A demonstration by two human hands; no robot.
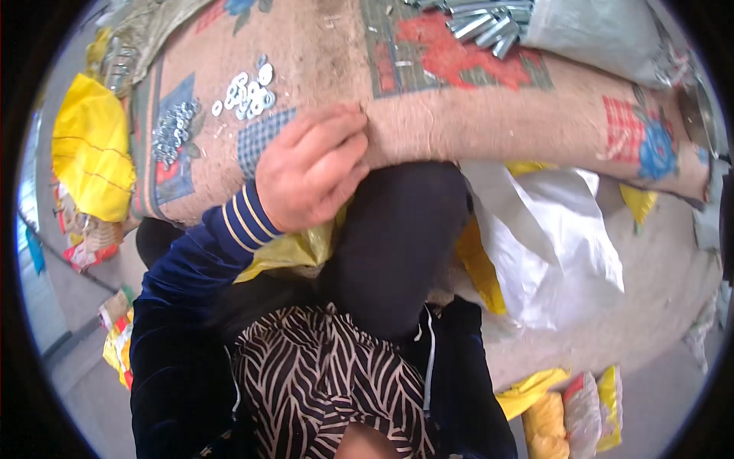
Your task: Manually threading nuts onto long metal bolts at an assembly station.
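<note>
My left hand (313,170) is over the near edge of the cloth-covered work surface (428,126), its fingers curled and pressed together. Whatever they may hold is hidden. Beyond it and to the left lies a loose pile of flat metal washers (248,95). Farther left is a heap of small metal nuts (174,131). Several shiny metal sleeves (485,29) spill from the mouth of a pale sack (596,38) at the far right. My right hand is out of the picture.
A white plastic bag (554,245) hangs below the surface's edge, right of my knee. A yellow sack (93,145) stands at the left end. Yellow and clear packets (547,421) lie on the floor at lower right.
</note>
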